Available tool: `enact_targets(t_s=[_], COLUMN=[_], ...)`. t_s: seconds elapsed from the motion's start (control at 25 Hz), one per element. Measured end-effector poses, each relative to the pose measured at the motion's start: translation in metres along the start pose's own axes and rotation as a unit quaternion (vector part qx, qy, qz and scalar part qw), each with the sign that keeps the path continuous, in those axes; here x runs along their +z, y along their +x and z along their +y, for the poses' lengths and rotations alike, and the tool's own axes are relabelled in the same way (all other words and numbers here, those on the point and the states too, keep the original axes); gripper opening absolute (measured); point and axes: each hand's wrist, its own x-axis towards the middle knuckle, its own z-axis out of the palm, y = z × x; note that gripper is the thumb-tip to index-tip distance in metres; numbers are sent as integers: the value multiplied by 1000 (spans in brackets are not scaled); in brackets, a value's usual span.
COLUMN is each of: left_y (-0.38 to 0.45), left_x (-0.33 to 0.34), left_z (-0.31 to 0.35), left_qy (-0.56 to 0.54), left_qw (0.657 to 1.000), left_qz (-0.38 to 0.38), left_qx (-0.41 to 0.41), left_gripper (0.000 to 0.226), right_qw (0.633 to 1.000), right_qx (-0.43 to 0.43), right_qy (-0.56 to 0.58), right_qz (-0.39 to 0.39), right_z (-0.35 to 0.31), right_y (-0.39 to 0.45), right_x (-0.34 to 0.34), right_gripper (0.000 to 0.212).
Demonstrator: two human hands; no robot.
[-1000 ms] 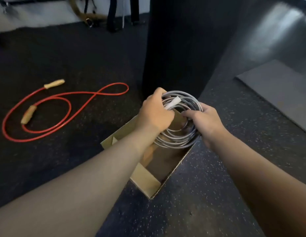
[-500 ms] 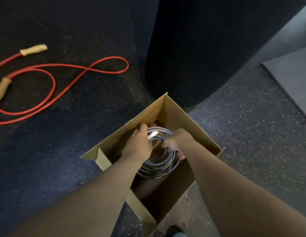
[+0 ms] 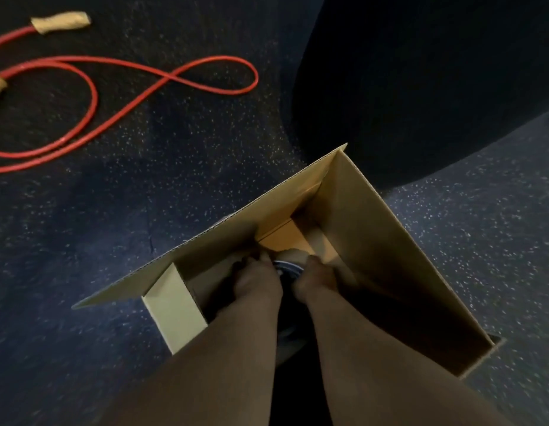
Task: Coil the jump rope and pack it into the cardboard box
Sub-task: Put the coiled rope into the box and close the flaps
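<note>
You are at the packing step: both your arms reach deep into the open brown cardboard box (image 3: 386, 241) standing on the dark speckled floor (image 3: 144, 210). Your left hand (image 3: 257, 279) and right hand (image 3: 316, 277) sit side by side near the box bottom, each grip closed on the coiled grey jump rope (image 3: 286, 267), of which only a sliver shows between them. Next, I judge, you lay the coil flat, loosen both grips and lift out. A red rope with tan handles (image 3: 162, 78) lies well apart by the floor's far-left edge.
</note>
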Motion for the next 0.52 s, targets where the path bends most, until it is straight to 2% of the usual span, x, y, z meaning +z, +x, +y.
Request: enact_targets(t_s=[0.12,0.2,0.24,0.32,0.4,0.48,0.52], left_y=[-19,-44,-60,-100,-144,-182,-194], left_x=[-15,-28,-35,-50,-64,-71,-70], left_z=[8,8,5,-6,-26,-54,-70], left_qy=[32,43,53,60,67,70,61], left_qw=[999,998,997,988,968,939,926], left_qz=[10,14,28,87,177,253,290], left_qx=[24,43,58,109,168,221,233], left_gripper=[65,65,61,47,34,33,37], right_qw=[1000,999,998,993,971,919,893], right_qx=[4,13,2,-82,-201,-282,-283], right_qy=[-10,-40,-63,-89,-87,-94,-107], right_qz=[23,9,-2,7,91,259,332], right_z=[-6,-14,-19,-22,-12,8,19], right_y=[-11,-31,-45,-81,-131,-175,-187], right_x=[-5,-26,-40,-71,-100,-123,-132], right_gripper=[68,69,63,38,18,18,27])
